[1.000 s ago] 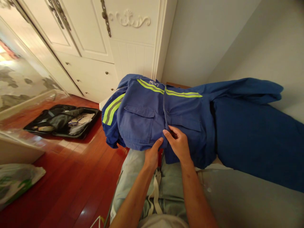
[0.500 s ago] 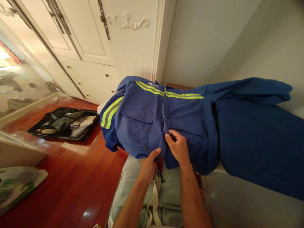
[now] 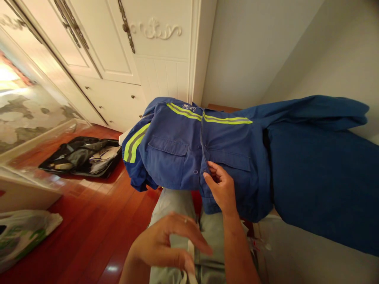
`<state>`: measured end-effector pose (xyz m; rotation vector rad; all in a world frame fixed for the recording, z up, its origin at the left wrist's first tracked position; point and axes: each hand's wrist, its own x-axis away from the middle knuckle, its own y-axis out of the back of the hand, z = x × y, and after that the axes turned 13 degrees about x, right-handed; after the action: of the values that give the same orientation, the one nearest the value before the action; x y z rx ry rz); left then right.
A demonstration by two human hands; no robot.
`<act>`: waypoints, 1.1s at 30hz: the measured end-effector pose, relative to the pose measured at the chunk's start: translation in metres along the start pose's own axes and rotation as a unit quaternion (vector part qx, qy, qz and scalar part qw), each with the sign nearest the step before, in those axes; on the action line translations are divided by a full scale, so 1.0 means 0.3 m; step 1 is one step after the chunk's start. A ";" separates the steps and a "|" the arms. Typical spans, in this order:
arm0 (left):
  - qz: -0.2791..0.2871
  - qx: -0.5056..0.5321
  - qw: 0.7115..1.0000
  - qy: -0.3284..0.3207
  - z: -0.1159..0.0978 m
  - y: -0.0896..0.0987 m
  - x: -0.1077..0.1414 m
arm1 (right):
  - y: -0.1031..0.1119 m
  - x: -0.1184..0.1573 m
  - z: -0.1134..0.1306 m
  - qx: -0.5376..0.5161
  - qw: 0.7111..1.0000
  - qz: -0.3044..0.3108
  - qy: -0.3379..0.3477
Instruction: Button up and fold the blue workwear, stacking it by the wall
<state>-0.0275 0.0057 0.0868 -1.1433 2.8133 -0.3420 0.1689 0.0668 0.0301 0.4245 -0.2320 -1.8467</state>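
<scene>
A blue work jacket (image 3: 168, 134) with yellow-green and grey reflective stripes lies front side up across the middle. My right hand (image 3: 220, 185) pinches the edge of its front opening near the lower end, beside the right chest pocket. Two round snaps show on the left front panel close to that edge. My left hand (image 3: 170, 240) is lifted in front of my lap, nearer the camera, with thumb and fingers apart and nothing between them. It does not touch the jacket, and its fingertips are blurred.
Dark blue cloth (image 3: 319, 177) spreads over the right side. On the red wooden floor (image 3: 97, 221) lies an open black suitcase (image 3: 79, 156) with things inside. A plastic bag (image 3: 29, 232) sits at the lower left. White cabinets (image 3: 162, 75) stand behind. My grey-green trousers and a pale drawstring are below.
My left hand has let go of the jacket's lower left hem and moved down towards the camera, opening. The snaps on the left panel now show. My right hand keeps its hold on the edge.
</scene>
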 end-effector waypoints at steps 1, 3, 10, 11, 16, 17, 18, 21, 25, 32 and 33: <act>-0.067 -0.025 0.997 -0.042 -0.001 0.013 -0.030 | 0.002 0.001 -0.003 -0.006 1.000 0.000 0.000; -0.219 -0.141 0.957 -0.124 0.027 0.048 -0.103 | 0.008 0.005 -0.010 -0.010 1.000 -0.001 0.003; -0.247 -0.502 0.810 -0.176 0.202 0.165 -0.287 | 0.022 0.015 -0.023 -0.010 1.000 -0.005 0.029; -0.250 -0.520 0.797 -0.180 0.215 0.171 -0.295 | 0.023 0.016 -0.023 -0.006 0.999 -0.008 0.035; -0.308 -0.520 0.751 -0.266 0.219 0.193 -0.325 | 0.031 0.016 -0.013 0.032 0.994 -0.017 0.101; -0.319 -0.509 0.748 -0.282 0.211 0.197 -0.332 | 0.033 0.016 -0.010 0.037 0.992 -0.013 0.117; -0.334 -0.494 0.746 -0.295 0.203 0.200 -0.340 | 0.035 0.015 -0.007 0.039 0.991 -0.008 0.128; -0.392 -0.440 0.741 -0.321 0.181 0.199 -0.360 | 0.032 0.015 -0.006 0.033 0.992 -0.003 0.120; -0.393 -0.432 0.744 -0.325 0.176 0.178 -0.370 | 0.015 0.016 -0.017 0.009 0.998 -0.010 0.057; -0.344 -0.451 0.762 -0.313 0.186 0.141 -0.337 | 0.007 0.017 -0.016 0.028 0.999 -0.025 0.032; -0.342 -0.454 0.760 -0.314 0.186 0.137 -0.333 | 0.008 0.016 -0.012 0.035 0.998 -0.027 0.038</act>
<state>0.0254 0.0942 0.0224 -1.9168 1.7854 1.2774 0.1711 0.0616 0.0268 0.5533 -0.2366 -1.8746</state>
